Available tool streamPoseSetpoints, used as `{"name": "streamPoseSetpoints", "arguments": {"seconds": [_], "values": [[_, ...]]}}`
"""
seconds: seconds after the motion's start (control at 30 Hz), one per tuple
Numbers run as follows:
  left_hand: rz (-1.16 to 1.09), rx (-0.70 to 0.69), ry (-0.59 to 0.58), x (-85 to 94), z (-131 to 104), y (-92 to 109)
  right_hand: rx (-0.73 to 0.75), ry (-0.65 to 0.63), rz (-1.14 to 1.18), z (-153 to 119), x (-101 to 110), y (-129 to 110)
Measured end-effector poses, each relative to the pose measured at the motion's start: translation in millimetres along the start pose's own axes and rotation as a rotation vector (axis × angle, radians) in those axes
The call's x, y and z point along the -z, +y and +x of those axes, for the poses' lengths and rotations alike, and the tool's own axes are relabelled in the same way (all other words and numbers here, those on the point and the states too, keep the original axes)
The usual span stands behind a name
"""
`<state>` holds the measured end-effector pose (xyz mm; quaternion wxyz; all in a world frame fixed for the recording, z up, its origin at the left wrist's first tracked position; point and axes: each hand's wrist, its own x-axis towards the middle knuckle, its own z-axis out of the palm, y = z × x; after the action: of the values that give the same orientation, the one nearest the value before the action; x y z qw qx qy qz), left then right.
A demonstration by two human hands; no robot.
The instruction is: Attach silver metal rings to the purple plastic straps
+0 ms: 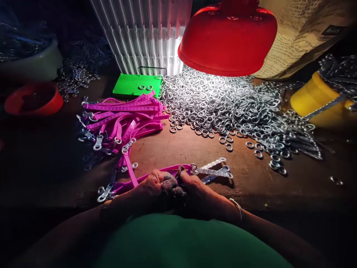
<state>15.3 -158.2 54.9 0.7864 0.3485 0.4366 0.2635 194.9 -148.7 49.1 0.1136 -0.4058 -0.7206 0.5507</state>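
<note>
My left hand (pixel 156 181) and my right hand (pixel 193 183) meet at the table's front edge, fingers closed, with dark grey wraps on some fingertips. Both are shut on a pink strap (pixel 152 173); the exact pinch point is hidden by the fingers. Just beyond my right hand, a metal ring (pixel 193 168) at the strap's end carries several twisted metal links (pixel 214 172) that fan out to the right. At the left, near my left wrist, a metal snap hook (pixel 105 193) lies by another strap end.
A pile of pink straps (pixel 125 119) with metal fittings lies left of centre. Behind are a green perforated block (pixel 134 85) and a large heap of metal rings (pixel 217 100) under a red lamp (pixel 227 41). A yellow container (pixel 315 98) stands right, a red bowl (pixel 51 102) left.
</note>
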Motion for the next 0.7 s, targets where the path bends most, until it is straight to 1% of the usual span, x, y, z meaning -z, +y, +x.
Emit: {"name": "streamPoseSetpoints", "arguments": {"seconds": [0.1,0.2,0.27,0.33,0.43,0.5,0.63,0.7], "values": [[-0.079,0.049,-0.017,0.8,4,-3,0.022,-0.064,-0.082,3,2,-3],[-0.095,0.053,0.006,0.5,3,-3,0.05,-0.126,-0.098,5,5,-6],[-0.08,0.051,0.01,0.2,2,-1,0.079,-0.109,-0.175,5,8,-9],[-0.033,0.046,0.005,0.7,2,1,0.128,-0.059,-0.309,5,12,-12],[0.091,0.001,0.002,3.8,6,3,0.221,-0.041,-0.486,5,19,-16],[0.206,-0.068,0.05,6.6,12,4,0.24,-0.044,-0.576,5,24,-15],[0.597,-0.27,0.166,7.7,28,7,0.193,0.037,-0.681,5,36,1],[0.729,-0.356,0.218,6.3,36,5,0.208,0.072,-0.727,1,46,12]]}}
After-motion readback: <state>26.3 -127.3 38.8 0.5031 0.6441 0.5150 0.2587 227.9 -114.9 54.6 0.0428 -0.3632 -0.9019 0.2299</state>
